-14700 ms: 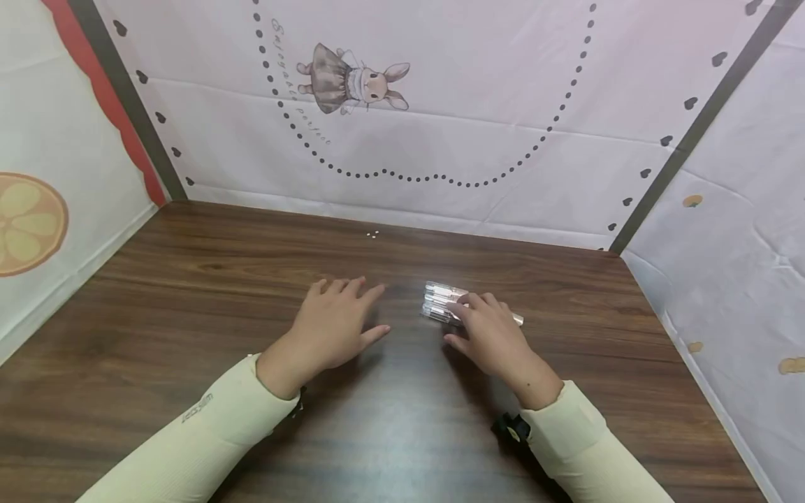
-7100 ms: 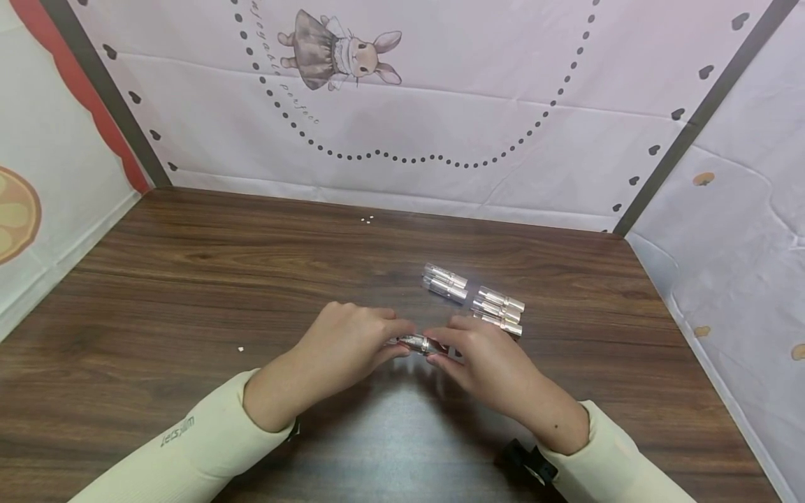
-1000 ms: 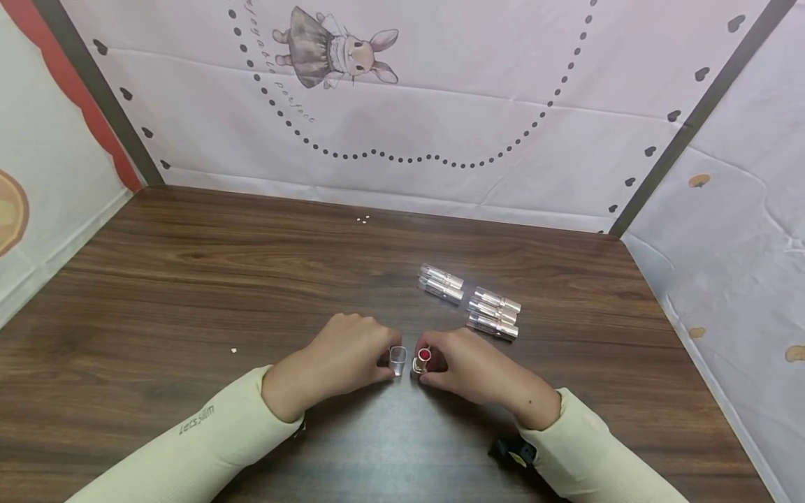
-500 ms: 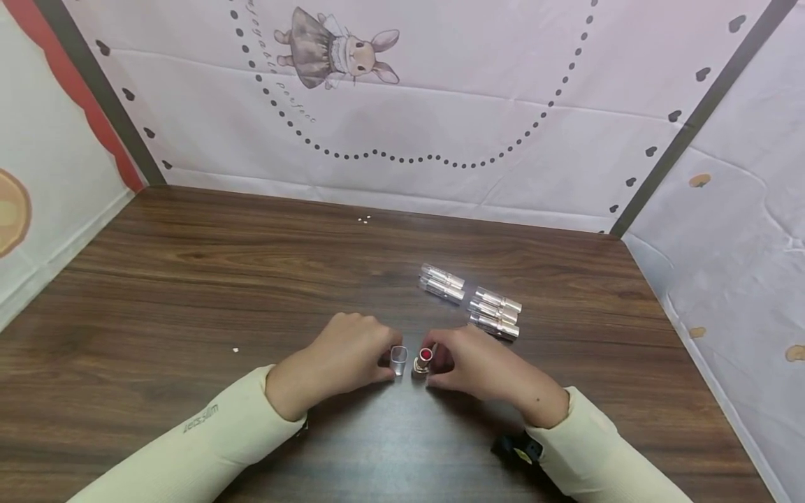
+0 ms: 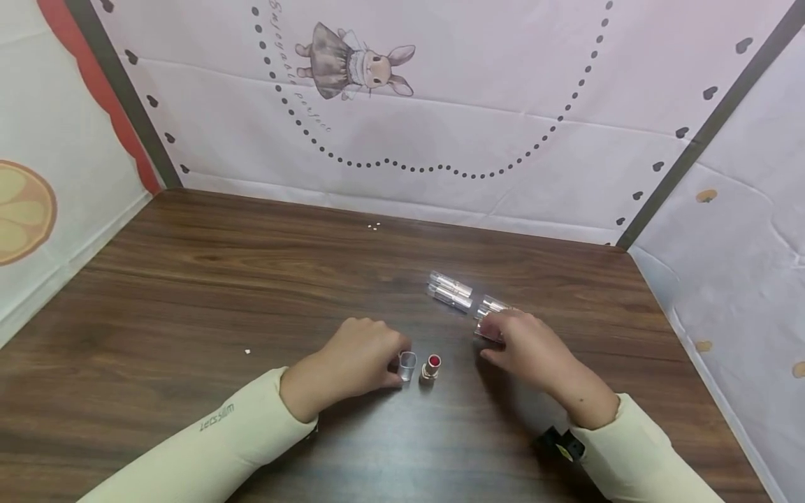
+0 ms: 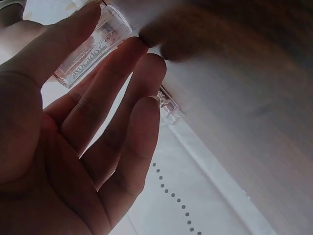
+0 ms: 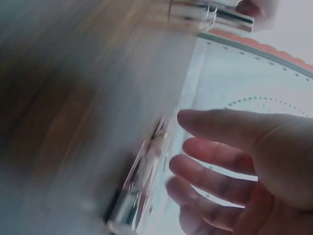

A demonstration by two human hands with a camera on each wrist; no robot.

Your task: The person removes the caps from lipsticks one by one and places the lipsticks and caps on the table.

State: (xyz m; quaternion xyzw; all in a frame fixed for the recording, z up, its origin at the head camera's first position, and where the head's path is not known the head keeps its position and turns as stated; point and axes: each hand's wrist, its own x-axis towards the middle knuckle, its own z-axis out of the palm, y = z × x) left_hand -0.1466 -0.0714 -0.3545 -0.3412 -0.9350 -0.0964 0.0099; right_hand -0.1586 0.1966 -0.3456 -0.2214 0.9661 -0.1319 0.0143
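My left hand pinches a clear lipstick cap, its mouth facing up, between thumb and fingers. In the left wrist view "avocado" lettering shows on the cap. Just right of it an uncapped lipstick stands upright on the table, red tip up in a gold base. Over the right group of capped lipsticks is my right hand, which hides most of that group. The right wrist view shows its thumb and fingers apart, with nothing between them, beside a lying lipstick.
Two more capped lipsticks lie side by side, behind and left of the right hand. Small white bits lie near the back of the wooden table, and one white scrap lies at the left. Printed cloth walls enclose it.
The right hand has let go of the uncapped lipstick, now standing alone, and has moved right and back to the lying lipsticks. The left hand keeps its hold on the cap.
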